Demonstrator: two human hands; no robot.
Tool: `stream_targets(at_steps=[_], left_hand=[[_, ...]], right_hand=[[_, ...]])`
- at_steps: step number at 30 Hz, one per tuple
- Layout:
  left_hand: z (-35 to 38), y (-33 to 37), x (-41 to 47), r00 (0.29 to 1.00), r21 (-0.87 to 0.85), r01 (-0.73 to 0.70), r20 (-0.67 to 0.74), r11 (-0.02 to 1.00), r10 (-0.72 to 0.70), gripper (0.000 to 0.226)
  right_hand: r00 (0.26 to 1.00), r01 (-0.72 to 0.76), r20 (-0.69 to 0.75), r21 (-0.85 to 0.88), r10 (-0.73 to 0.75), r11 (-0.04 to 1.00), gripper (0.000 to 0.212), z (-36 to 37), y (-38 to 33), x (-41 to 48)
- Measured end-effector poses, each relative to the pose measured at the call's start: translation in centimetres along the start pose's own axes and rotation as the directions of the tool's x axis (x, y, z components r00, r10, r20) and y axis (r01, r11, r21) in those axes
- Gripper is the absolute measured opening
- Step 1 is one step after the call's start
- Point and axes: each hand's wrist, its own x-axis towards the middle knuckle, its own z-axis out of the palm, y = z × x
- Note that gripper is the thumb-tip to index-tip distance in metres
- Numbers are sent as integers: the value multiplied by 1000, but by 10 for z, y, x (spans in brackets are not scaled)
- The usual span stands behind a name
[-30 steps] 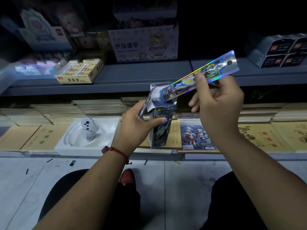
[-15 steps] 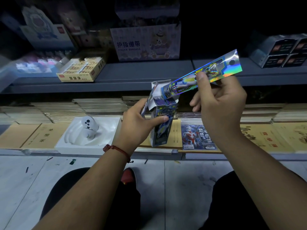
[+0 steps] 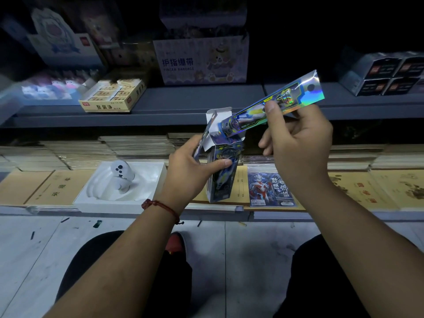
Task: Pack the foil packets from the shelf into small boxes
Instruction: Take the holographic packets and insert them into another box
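Plainly the packing is in mid-step: the left hand (image 3: 190, 173) grips the box (image 3: 223, 187) upright above the front edge of the lower shelf (image 3: 137, 215), thumb laid across its printed face and fingers curled round its back, with the top flaps standing open. The packet (image 3: 298, 94), long and holographic, slants up to the right from the box mouth; its lower end sits just inside the opening and most of its length is outside. The right hand (image 3: 300, 145) pinches it about mid-length, thumb on top against a finger behind, the other fingers loosely curled below and holding nothing. I judge that what is left for this one is to swing it upright, slide it down and fold the flaps shut; whether the box already holds others cannot be seen. A flat pack (image 3: 270, 189) printed with a red and silver figure lies on the lower shelf just right of the box, perhaps more stock. The lower shelf carries tan notebooks (image 3: 39, 189) along its length, and left of the left hand a white tray (image 3: 91, 203) holds a small white controller (image 3: 121, 174). On the upper shelf (image 3: 195, 99) sit an open eraser carton (image 3: 110, 107) toward the left end, a pastel carton (image 3: 202, 63) in the middle and dark boxes (image 3: 385, 76) at the right end. Below is a pale, scuffed tiled floor (image 3: 252, 249); the room is dim.
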Motion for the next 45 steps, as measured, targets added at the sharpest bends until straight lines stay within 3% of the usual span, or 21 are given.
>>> stream_targets(at_steps=[11, 19, 23, 28, 30, 34, 36, 39, 45], left_hand=[[-13, 0, -15, 998, 63, -51, -42, 997, 54, 50], [-36, 5, -1, 989, 125, -109, 109, 986, 95, 55], [-34, 3, 15, 977, 186, -177, 150, 967, 150, 57], [-29, -13, 21, 974, 245, -225, 61, 943, 217, 55], [-30, -22, 19, 974, 234, -224, 59, 946, 217, 51], [-32, -52, 32, 976, 356, -198, 154, 913, 152, 45], [-29, -62, 39, 976, 376, -173, 189, 910, 107, 45], [-19, -70, 49, 971, 380, -164, 223, 911, 82, 46], [-2, -81, 53, 971, 418, -134, 234, 898, 36, 52]], right_hand=[[998, -16, 66, -101, 22, 995, 23, -1, -24, -4], [956, -40, 274, -238, 106, 970, 17, 9, -37, 3], [958, -78, 250, -240, 139, 968, 18, 24, -21, 14], [927, -31, 349, -296, 139, 955, 24, 45, 21, 20], [914, -15, 377, -336, 149, 942, 26, 48, 36, 12], [849, -134, 436, -367, 298, 920, 42, 62, 75, -2], [823, -155, 463, -374, 329, 914, 38, 64, 83, 0], [873, -211, 368, -307, 320, 928, 24, 57, 93, 10], [894, -123, 355, -389, 272, 913, 19, 49, 97, 19]])
